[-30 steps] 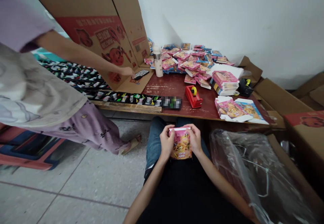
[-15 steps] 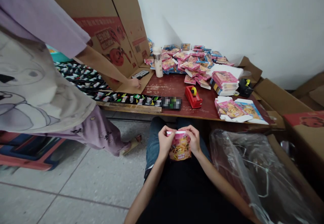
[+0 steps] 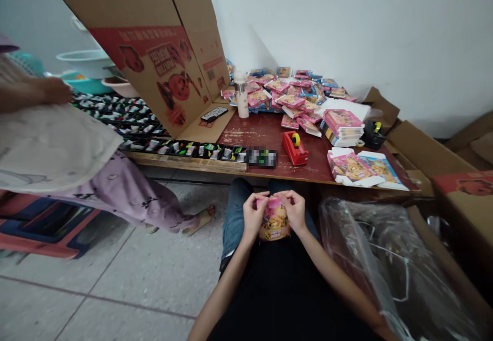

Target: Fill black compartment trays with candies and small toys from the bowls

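Note:
Over my lap I hold a small pink printed cardboard box (image 3: pixel 275 222) by its two top corners. My left hand (image 3: pixel 254 214) pinches the upper left corner, and my right hand (image 3: pixel 295 210) pinches the upper right one. Fingers of both hands meet along its top edge and hide part of it. Ahead on the red table (image 3: pixel 265 130) stands a red tape dispenser (image 3: pixel 295 148) with a yellow core. To its right lie unfolded pink (image 3: pixel 351 166) and blue (image 3: pixel 379 169) boxes, below a stack of pink boxes (image 3: pixel 342 125).
A heap of pink and blue boxes (image 3: pixel 288 94) lies against the wall beside a bottle (image 3: pixel 242 99). Black trays of small packets (image 3: pixel 181 148) line the left. A big carton (image 3: pixel 154 63) stands there; a co-worker (image 3: pixel 54 135) is at far left. A plastic bag (image 3: pixel 370 259) sits right.
The white flap edge at the top of the pink box no longer shows; my fingers are closer together over it. The co-worker has drawn the arm back from the carton and shifted left.

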The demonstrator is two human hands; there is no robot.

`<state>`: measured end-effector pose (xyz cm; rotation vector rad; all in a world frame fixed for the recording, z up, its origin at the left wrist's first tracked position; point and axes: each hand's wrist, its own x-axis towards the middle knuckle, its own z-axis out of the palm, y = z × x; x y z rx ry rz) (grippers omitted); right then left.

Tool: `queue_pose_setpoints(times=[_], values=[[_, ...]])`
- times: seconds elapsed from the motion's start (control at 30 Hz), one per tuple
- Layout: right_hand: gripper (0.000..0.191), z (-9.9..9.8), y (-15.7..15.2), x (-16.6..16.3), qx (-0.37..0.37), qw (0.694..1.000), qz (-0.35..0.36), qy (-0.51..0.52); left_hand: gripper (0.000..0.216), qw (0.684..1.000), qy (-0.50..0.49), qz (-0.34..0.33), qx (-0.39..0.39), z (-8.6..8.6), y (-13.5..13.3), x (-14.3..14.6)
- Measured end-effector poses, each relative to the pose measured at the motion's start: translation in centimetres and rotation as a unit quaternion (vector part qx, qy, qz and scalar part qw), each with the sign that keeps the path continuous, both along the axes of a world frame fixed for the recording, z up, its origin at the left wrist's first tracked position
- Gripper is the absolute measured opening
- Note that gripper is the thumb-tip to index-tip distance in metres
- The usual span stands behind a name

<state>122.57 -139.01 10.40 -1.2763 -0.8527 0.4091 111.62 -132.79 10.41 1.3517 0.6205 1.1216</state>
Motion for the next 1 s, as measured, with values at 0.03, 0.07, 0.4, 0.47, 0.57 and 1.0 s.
queue_pose_setpoints(times=[0.03,0.07,0.4,0.47,0.57,1.0], values=[[0.019,0.4,0.4,1.0,-0.006,1.000,-0.010,-0.018,0.016,1.000,-0.002,-0.020,-0.004,-0.1,0.0,0.0],[0.019,0.9,1.0,2.4,-0.006,0.999,-0.033,-0.043,0.021,0.999,-0.001,-0.034,-0.006,-0.1,0.0,0.1],[0.030,5.1,8.4,18.0,-0.081,0.983,-0.149,-0.075,0.043,0.999,-0.014,0.038,0.020,-0.5,-0.4,0.1],[0.033,4.4,9.1,18.0,-0.067,0.985,-0.148,-0.053,0.050,0.999,-0.009,0.038,0.030,-0.8,-0.2,0.0],[0.034,3.4,9.7,17.4,-0.027,0.986,-0.164,-0.027,0.044,0.998,0.009,0.039,0.047,-1.1,0.0,0.0],[0.023,0.2,6.3,15.6,-0.092,0.949,-0.207,-0.220,0.043,0.995,0.002,0.097,0.025,-0.6,0.0,-0.1]])
